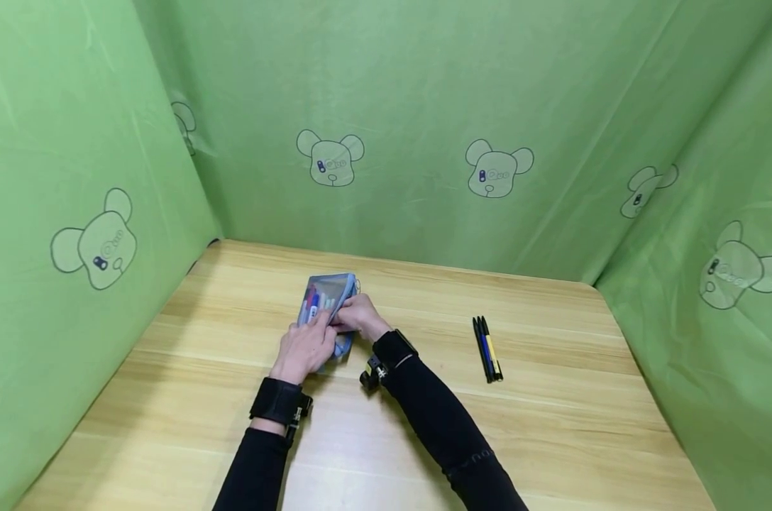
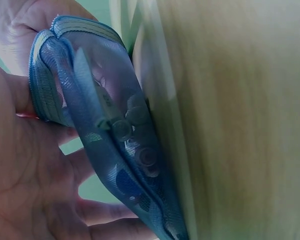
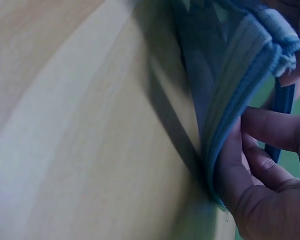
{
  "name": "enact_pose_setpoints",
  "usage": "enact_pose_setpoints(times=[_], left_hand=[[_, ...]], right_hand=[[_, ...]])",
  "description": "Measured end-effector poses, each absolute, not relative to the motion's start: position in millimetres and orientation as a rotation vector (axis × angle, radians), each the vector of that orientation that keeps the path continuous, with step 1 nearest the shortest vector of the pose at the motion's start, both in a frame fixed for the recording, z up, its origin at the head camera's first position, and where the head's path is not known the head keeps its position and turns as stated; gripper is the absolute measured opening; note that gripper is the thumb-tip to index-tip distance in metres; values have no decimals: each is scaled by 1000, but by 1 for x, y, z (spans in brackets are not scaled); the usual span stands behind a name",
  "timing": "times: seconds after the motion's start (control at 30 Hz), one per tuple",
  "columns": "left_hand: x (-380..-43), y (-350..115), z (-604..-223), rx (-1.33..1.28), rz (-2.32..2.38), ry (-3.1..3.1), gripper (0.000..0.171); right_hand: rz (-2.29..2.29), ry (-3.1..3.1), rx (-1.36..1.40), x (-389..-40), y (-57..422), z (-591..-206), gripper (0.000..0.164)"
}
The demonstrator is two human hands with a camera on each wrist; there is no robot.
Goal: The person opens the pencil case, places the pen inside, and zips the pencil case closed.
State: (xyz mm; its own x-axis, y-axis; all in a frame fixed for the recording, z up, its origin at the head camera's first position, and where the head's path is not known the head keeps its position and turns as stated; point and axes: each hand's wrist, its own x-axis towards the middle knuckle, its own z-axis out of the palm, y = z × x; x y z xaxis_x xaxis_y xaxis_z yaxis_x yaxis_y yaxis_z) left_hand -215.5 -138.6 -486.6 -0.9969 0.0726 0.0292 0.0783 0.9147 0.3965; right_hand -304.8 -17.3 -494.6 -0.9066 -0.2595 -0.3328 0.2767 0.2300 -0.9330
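Note:
A blue mesh pencil case (image 1: 326, 287) with a zip edge lies toward the far left of the table, several pens and markers showing through its mesh. My left hand (image 1: 304, 346) grips its near left part; in the left wrist view the fingers (image 2: 102, 212) stretch along the outside of the mesh and the thumb reaches the parted zip edge. From the right side, my right hand (image 1: 360, 316) holds the opening. Its thumb and fingers (image 3: 267, 127) are bent around the zip edge (image 3: 240, 95) in the right wrist view. The fingertips are partly hidden by the fabric.
Three dark pens (image 1: 487, 349), one with a yellow part and one with a blue part, lie side by side to the right on the wooden table (image 1: 552, 411). Green curtains (image 1: 411, 92) with bear-head prints stand around the back and both sides.

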Motion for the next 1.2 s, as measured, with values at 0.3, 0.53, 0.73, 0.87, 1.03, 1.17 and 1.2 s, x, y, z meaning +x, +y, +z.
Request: enact_pose_setpoints(times=[0.3, 0.53, 0.73, 0.87, 1.03, 1.17, 1.2], left_hand=[[-216, -136, -485, -104, -608, -3073, 45], [-216, -135, -486, -109, -616, -3070, 44], [-215, -135, -487, -116, -616, -3069, 46], [-215, -134, -487, -110, -620, -3068, 48], [-214, -134, -488, -129, -605, -3046, 49], [-213, -134, -489, -113, -613, -3047, 50], [-214, -134, -489, -110, -617, -3046, 50]], right_hand=[[-1684, 2058, 33, -307, -10, -489, 12], [-1678, 2061, 24, -307, -4, -487, 10], [-1653, 2085, 39, -310, 2, -481, 14], [-1603, 2162, 26, -312, 6, -473, 13], [-1524, 2291, -10, -312, 12, -462, 13], [-1415, 2510, -74, -312, 17, -450, 14], [-1384, 2564, -92, -312, 17, -446, 14]])
